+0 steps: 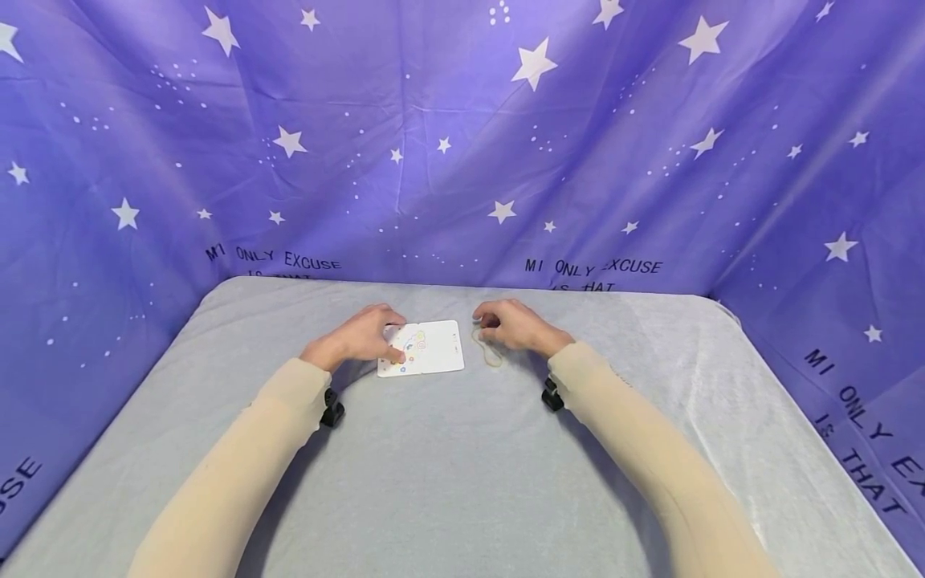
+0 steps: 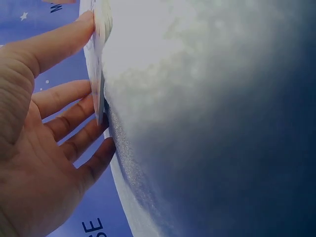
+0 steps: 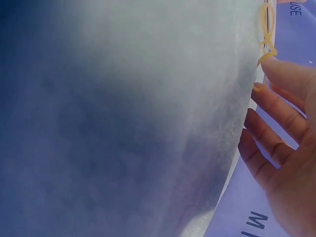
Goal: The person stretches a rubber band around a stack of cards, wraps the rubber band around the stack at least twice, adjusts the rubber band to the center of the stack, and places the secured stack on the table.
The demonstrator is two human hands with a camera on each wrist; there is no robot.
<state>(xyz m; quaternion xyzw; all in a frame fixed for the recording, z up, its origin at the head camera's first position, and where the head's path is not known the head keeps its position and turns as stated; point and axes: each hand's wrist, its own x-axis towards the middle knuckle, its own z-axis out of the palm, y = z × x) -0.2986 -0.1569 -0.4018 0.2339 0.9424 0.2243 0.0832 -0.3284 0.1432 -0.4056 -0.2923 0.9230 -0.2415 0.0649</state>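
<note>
White illustrated booklet (image 1: 442,357) steadied under loosely spread left hand (image 1: 364,334). Rubber band (image 3: 267,54) at booklet's 3 o'clock, touching right hand's (image 1: 517,324) parted thumb and forefinger. Pinch snugly before lifting, imo.

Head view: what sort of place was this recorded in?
Probably a small, makeshift recording booth, though the wider room is out of view: purple star-printed fabric hangs around the far side and both flanks, the table wears a plain pale cloth, and black devices sit at both wrists.
</note>
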